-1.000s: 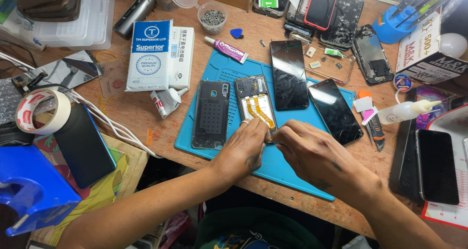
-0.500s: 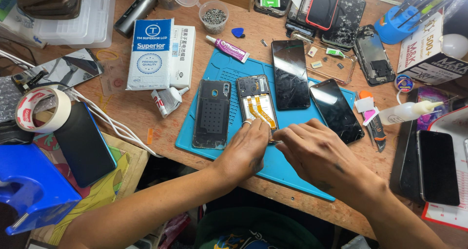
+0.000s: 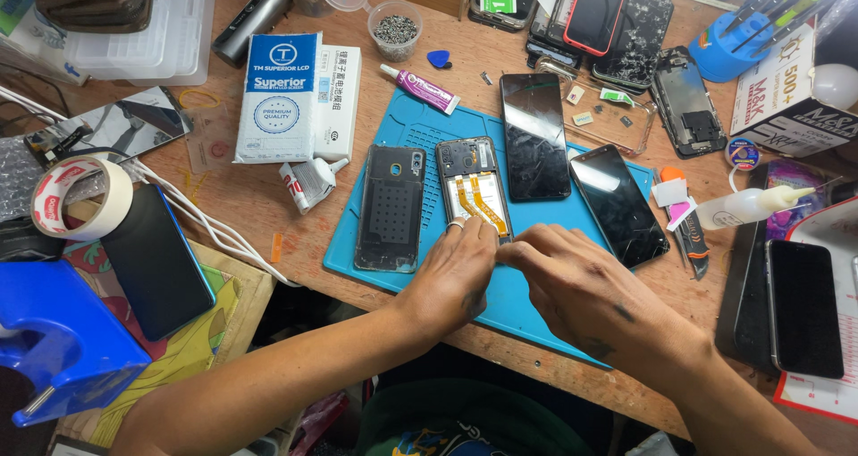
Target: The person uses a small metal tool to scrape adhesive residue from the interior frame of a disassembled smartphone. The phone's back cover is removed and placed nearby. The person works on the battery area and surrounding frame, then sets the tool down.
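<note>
Opened phone (image 3: 474, 188) lies mid blue mat (image 3: 536, 295), orange flex cables showing. My left hand (image 3: 456, 273) pins its lower edge, fingers flat; right hand (image 3: 572, 282) pinches closed at the bottom corner, contents hidden. I'd press lightly, work clear of flexes.

I see the opened black phone frame with orange flex cables (image 3: 475, 191) lying flat, inside facing up, on the blue silicone mat, its lower end under my fingertips.

Bare forearms, silver ring on left hand (image 3: 456, 273), smudged right hand (image 3: 581, 291)
</note>
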